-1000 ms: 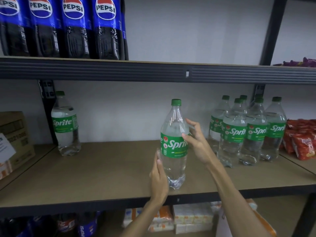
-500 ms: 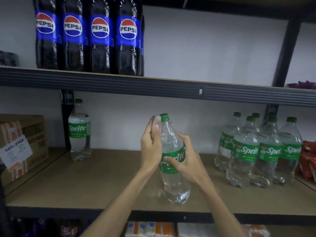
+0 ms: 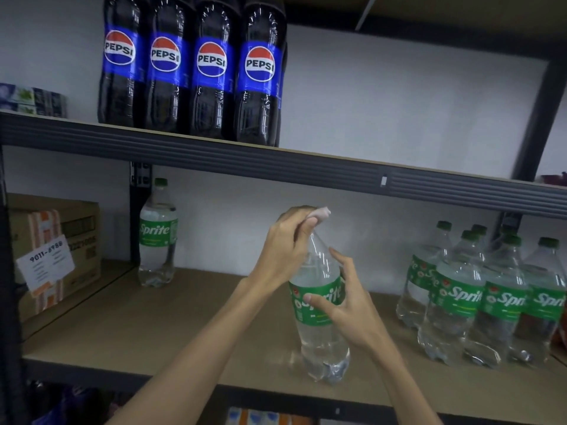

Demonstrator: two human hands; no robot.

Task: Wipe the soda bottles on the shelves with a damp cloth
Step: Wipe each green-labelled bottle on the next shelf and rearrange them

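left hand (image 3: 288,240) has climbed to the top of the sprite bottle (image 3: 322,329), pinching the cloth (image 3: 320,213) over it; right hand (image 3: 346,305) grips its middle, near the shelf (image 3: 153,326) front edge; wiping likely starts.

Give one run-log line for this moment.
right hand: holds Sprite bottle at label | left hand: grips cloth on its top | base: on shelf

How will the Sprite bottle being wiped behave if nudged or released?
The clear plastic Sprite bottle with green label looks nearly full, probably heavy. Tall and narrow near the shelf edge, it may tip. Smooth plastic under the white cloth is likely slippery.
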